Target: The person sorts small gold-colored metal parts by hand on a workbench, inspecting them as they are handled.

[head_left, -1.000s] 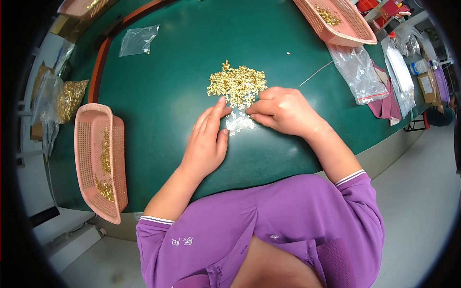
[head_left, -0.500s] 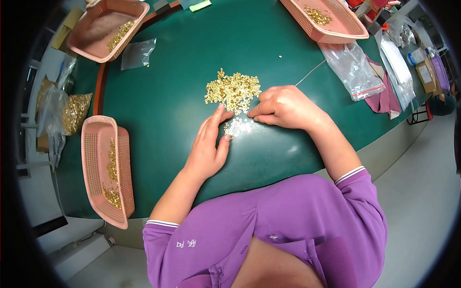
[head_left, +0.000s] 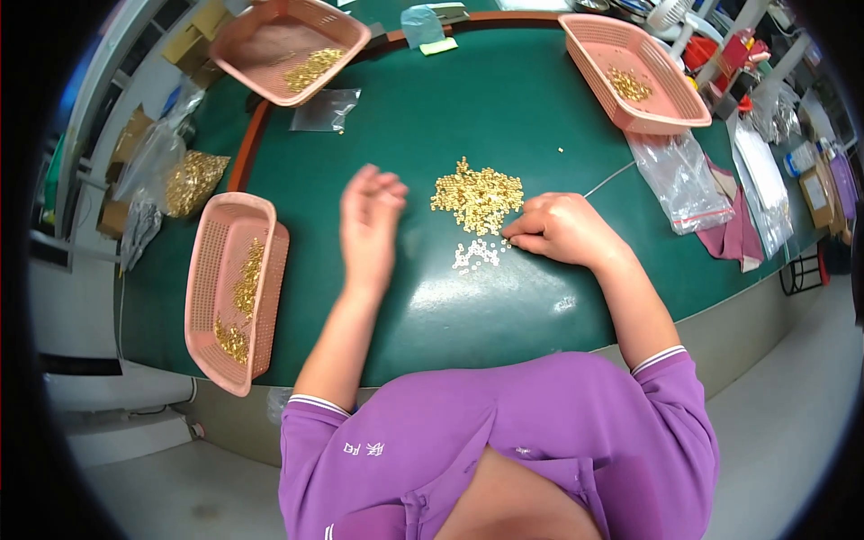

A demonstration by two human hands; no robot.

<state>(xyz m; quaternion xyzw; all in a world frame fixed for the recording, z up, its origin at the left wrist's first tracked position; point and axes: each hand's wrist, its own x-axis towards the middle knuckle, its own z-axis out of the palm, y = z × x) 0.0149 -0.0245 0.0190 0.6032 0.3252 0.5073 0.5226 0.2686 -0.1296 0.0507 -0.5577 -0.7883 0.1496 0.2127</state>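
The right hand (head_left: 560,229) rests curled on the green table (head_left: 540,117), fingertips together at the gold parts pile (head_left: 478,194); whether they pinch a piece is hidden. Silver pieces (head_left: 474,255) lie just beside it. The left hand (head_left: 369,220) has lifted away, fingers loosely apart, empty.

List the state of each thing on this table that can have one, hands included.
Left hand: raised off the table, fingers loosely curled, blurred; cannot tell if it holds anything.
Right hand: resting on the table, fingertips at the pile's edge.
Gold pile: loose heap.
Pale pieces: small cluster, apart from the heap.
Near basket: partly filled.
Far left basket: tilted, partly filled.
Far right basket: nearly empty.
Clear bag: lying flat.
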